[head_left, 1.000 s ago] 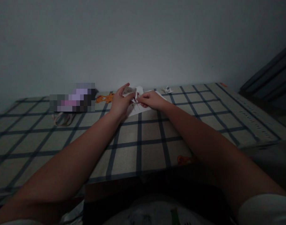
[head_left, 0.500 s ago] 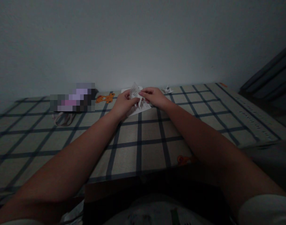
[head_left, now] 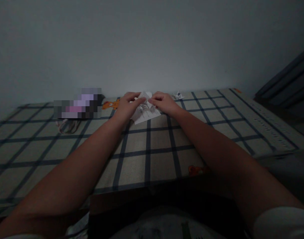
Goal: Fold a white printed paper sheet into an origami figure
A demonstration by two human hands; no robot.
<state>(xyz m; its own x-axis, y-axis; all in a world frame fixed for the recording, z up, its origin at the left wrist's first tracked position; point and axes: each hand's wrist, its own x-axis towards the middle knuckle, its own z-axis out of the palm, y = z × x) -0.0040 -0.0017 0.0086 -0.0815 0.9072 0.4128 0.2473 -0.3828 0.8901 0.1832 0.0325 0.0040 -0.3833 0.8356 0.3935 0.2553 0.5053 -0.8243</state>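
Between my hands, near the far side of the table, is a small piece of folded white paper [head_left: 145,97] with pointed flaps. My left hand [head_left: 129,103] grips its left side, thumb and fingers closed on it. From the right, my right hand [head_left: 162,102] pinches an edge of the same paper between thumb and curled fingers. Under it lies a flat white sheet [head_left: 145,116] with dark markings, partly covered by my left hand. Just right of my right hand sits another small folded paper piece [head_left: 178,96] with pointed tips.
A checked tablecloth [head_left: 134,166] with bear figures covers the table, which meets a plain wall [head_left: 152,43]. At the left lies a blurred-out purple and dark object [head_left: 78,104] with a looped strap [head_left: 67,126]. Dark slatted furniture [head_left: 288,76] stands at the far right.
My left hand has shifted slightly left and its thumb has moved up onto the folded paper. The paper sits lower and its flaps have turned. My right hand is nearly still.
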